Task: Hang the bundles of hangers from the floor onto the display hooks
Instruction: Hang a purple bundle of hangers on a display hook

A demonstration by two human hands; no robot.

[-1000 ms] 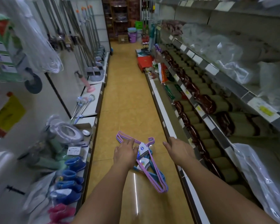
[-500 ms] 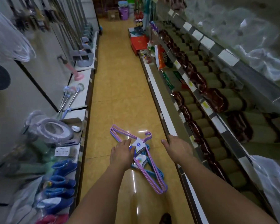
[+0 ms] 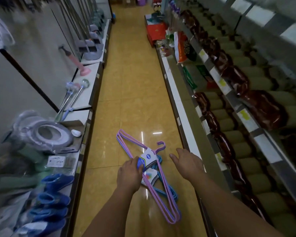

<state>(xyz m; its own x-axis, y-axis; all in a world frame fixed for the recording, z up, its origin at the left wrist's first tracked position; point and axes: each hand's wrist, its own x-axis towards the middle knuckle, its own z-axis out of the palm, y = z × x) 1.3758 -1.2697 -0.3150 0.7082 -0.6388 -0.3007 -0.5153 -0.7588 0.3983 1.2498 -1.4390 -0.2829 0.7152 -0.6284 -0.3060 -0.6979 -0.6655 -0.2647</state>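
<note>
Since half a second ago the left hand (image 3: pixel 129 175) has closed its fingers round the blue-and-white label band (image 3: pixel 148 160), its print too small to read, of the pink hanger bundle (image 3: pixel 162 189). That bundle lies on the yellow floor (image 3: pixel 130 100) across a blue hanger bundle (image 3: pixel 171 190). At three o'clock of the label the right hand (image 3: pixel 188 164) hovers with relaxed fingers, holding nothing.

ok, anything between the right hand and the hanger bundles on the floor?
Nothing visible. The right hand hovers open just right of the purple hanger bundle, with only bare floor between them. The left hand already grips that bundle at its paper label; the blue bundle lies underneath.
</note>
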